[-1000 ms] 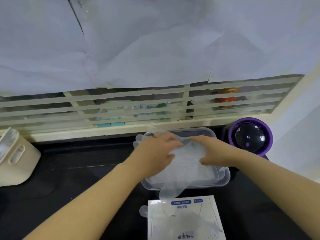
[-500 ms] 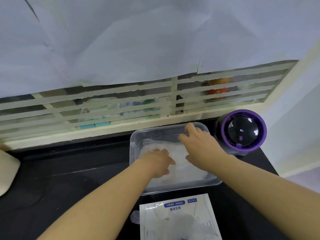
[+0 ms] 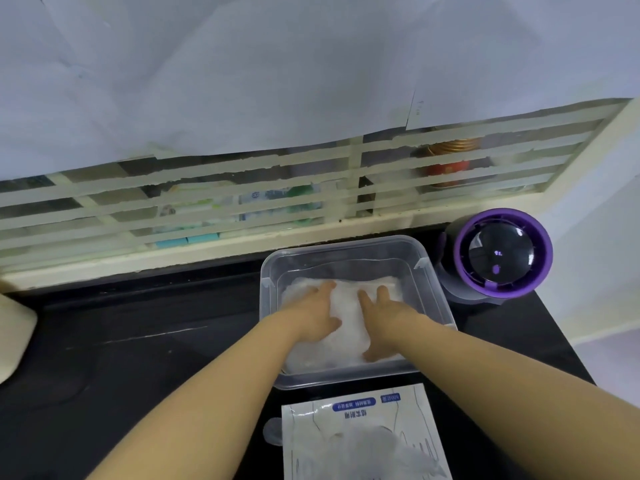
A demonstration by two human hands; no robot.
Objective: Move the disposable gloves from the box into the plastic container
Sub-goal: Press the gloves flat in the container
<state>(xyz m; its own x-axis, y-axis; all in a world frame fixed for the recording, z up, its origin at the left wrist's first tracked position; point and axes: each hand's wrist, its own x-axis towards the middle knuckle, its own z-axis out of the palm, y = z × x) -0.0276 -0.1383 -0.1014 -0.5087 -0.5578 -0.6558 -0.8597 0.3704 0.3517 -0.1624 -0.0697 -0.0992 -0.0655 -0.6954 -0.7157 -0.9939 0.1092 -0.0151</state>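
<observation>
A clear plastic container [image 3: 429, 289] sits on the black counter near the window sill. Inside lies a pile of thin translucent disposable gloves [image 3: 348, 317]. My left hand [image 3: 313, 315] and my right hand [image 3: 384, 325] both lie flat on the pile with fingers stretched out, pressing it down side by side. The white glove box [image 3: 360, 434] with blue print lies in front of the container at the bottom edge, with more gloves bulging from its opening [image 3: 377, 448].
A purple round device with a dark dome [image 3: 502, 252] stands just right of the container. A cream-coloured object [image 3: 14, 337] sits at the far left. The black counter [image 3: 138, 341] ends at the right near a white wall.
Both hands held a glove above the container a second ago. They have since lowered it in and now press flat on the pile. The view has shifted a little to the left.
</observation>
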